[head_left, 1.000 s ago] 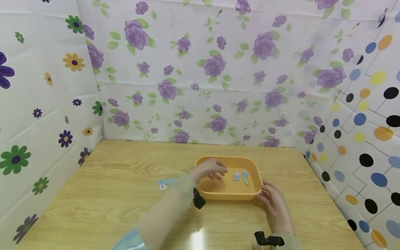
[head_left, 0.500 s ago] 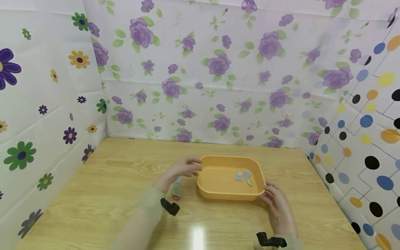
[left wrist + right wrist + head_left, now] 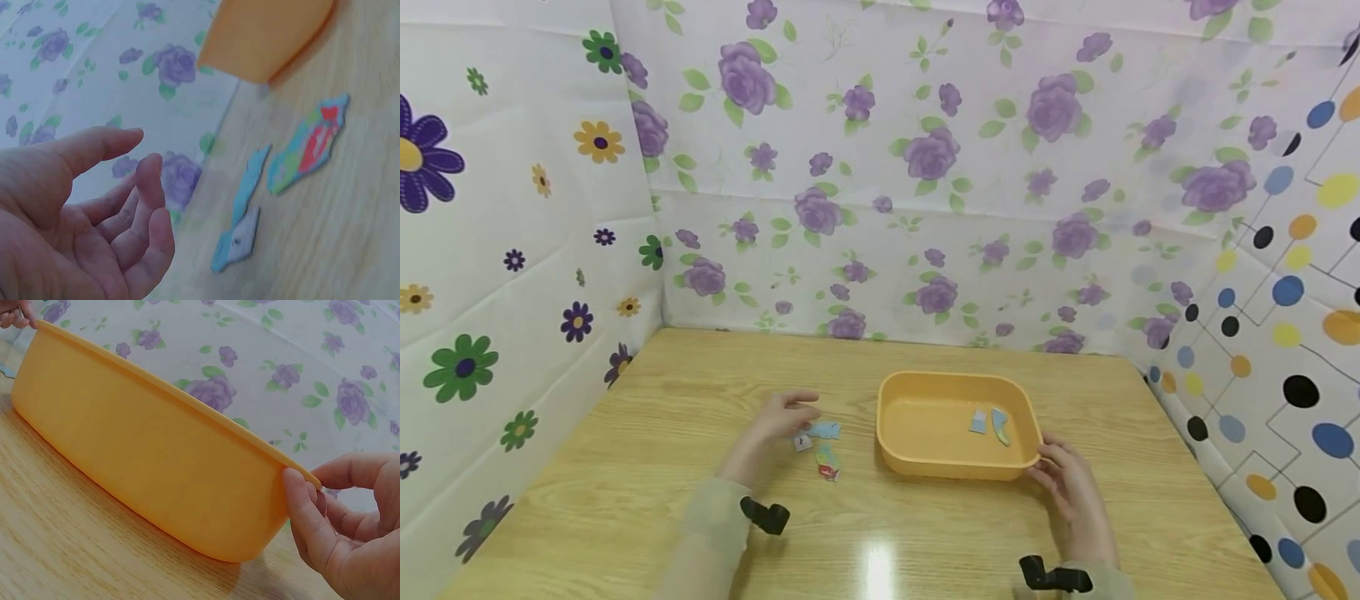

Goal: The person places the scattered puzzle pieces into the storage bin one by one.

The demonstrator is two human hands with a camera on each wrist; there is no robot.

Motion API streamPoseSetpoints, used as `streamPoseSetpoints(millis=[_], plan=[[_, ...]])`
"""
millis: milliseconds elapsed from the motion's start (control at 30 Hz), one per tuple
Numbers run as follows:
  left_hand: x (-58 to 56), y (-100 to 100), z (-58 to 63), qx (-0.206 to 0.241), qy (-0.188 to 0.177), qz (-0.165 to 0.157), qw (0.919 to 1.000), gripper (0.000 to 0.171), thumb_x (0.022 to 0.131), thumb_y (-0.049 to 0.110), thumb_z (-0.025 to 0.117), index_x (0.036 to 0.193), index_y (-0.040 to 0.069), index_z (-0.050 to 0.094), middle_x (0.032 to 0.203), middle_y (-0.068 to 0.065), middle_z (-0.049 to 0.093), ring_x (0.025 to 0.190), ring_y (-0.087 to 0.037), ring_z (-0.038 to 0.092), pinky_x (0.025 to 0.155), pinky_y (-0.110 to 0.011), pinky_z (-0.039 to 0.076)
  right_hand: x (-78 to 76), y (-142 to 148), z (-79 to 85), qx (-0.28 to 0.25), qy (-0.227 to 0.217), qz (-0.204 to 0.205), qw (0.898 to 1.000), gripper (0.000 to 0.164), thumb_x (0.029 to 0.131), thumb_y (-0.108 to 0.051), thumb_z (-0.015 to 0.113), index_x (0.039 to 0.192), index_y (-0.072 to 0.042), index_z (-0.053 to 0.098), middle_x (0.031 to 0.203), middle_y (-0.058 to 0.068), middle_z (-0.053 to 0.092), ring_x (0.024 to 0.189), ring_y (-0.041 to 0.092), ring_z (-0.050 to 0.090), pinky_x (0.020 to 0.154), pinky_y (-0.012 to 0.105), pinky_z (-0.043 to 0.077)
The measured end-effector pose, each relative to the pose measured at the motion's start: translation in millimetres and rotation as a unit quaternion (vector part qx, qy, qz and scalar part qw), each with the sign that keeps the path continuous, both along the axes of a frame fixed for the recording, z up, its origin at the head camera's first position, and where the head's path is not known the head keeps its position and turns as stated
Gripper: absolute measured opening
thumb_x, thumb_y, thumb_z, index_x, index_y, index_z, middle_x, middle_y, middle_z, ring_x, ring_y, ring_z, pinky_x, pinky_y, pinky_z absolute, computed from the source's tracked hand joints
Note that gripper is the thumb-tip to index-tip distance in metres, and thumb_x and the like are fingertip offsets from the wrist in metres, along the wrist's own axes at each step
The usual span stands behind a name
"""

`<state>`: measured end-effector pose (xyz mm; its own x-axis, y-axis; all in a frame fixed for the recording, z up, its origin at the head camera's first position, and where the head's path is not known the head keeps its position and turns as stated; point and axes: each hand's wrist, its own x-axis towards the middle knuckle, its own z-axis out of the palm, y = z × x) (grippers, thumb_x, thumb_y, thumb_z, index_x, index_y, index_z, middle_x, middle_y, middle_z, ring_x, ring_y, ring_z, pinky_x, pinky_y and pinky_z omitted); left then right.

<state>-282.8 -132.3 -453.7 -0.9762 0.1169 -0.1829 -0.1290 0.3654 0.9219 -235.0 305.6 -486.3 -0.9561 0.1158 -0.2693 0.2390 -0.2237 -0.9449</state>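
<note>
My right hand (image 3: 1070,483) pinches the front right corner of an orange plastic tray (image 3: 955,468), thumb and fingers on the rim in the right wrist view. Inside the tray lie a small blue and pale puzzle piece (image 3: 978,422) and a curved blue-green puzzle piece (image 3: 1001,427). My left hand (image 3: 781,418) hovers just left of more puzzle pieces, fingers loosely bent with nothing between them. Those are a light blue piece (image 3: 249,181), a white piece with a small dark mark (image 3: 244,237) and a green, blue and red piece (image 3: 310,147), all flat on the table.
The wooden table (image 3: 700,375) meets a white cloth wall with purple roses (image 3: 932,154) at the back. Patterned cloths also hang at the left and right sides. A black wrist mount (image 3: 765,515) is strapped on the left wrist, another (image 3: 1056,575) on the right.
My left hand has moved left from over the tray, past its left rim, to the puzzle pieces on the table. My right hand stays at the tray's corner.
</note>
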Motion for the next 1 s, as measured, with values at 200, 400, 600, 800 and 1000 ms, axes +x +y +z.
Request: streamPoseSetpoints(millis=[200, 400, 600, 800, 1000], plan=[[6.0, -14, -10.4, 0.003, -0.003, 0.016, 0.9999, 0.051, 0.092, 0.011, 0.063, 0.135, -0.011, 0.047, 0.12, -0.029, 0.062, 0.1, -0.035, 0.063, 0.086, -0.044, 0.056, -0.5, 0, -0.6, 0.005, -0.002, 0.003, 1.0, 0.037, 0.102, -0.013, 0.047, 0.137, -0.002, 0.041, 0.1, -0.009, 0.056, 0.081, 0.005, 0.057, 0.078, 0.016, 0.056], [10.7, -19, -21.6, -0.004, -0.02, 0.043, 0.9989, 0.056, 0.089, 0.011, 0.067, 0.137, -0.01, 0.046, 0.13, -0.032, 0.055, 0.105, -0.032, 0.062, 0.081, -0.033, 0.056, -2.0, 0, -1.4, 0.006, 0.001, 0.003, 1.0, 0.036, 0.102, -0.014, 0.046, 0.136, -0.003, 0.042, 0.1, -0.009, 0.057, 0.081, 0.005, 0.057, 0.078, 0.016, 0.056], [13.1, -22, -29.9, -0.013, -0.017, 0.06, 0.998, 0.059, 0.085, 0.009, 0.071, 0.136, -0.009, 0.047, 0.132, -0.032, 0.053, 0.108, -0.033, 0.058, 0.076, -0.03, 0.055, -2.0, -2, -0.5, 0.002, 0.003, 0.001, 1.0, 0.024, 0.102, -0.013, 0.047, 0.125, -0.008, 0.048, 0.099, -0.009, 0.058, 0.081, 0.005, 0.057, 0.077, 0.016, 0.056], [17.1, -21, -31.8, -0.025, -0.013, 0.079, 0.9965, 0.062, 0.081, 0.006, 0.075, 0.135, -0.007, 0.048, 0.125, -0.029, 0.054, 0.104, -0.031, 0.057, 0.073, -0.029, 0.055, -1.5, -1, -0.6, -0.004, 0.007, 0.001, 1.0, 0.027, 0.102, -0.012, 0.046, 0.128, -0.005, 0.046, 0.099, -0.009, 0.058, 0.081, 0.005, 0.058, 0.077, 0.016, 0.056], [17.3, -18, -35.6, -0.042, -0.016, 0.094, 0.9945, 0.064, 0.076, 0.003, 0.077, 0.133, -0.005, 0.051, 0.118, -0.025, 0.053, 0.097, -0.029, 0.056, 0.075, -0.031, 0.056, -0.9, -1, -0.1, 0.005, 0.0, 0.004, 1.0, 0.034, 0.102, -0.013, 0.046, 0.134, -0.004, 0.042, 0.097, -0.01, 0.058, 0.082, 0.005, 0.058, 0.078, 0.016, 0.056]])
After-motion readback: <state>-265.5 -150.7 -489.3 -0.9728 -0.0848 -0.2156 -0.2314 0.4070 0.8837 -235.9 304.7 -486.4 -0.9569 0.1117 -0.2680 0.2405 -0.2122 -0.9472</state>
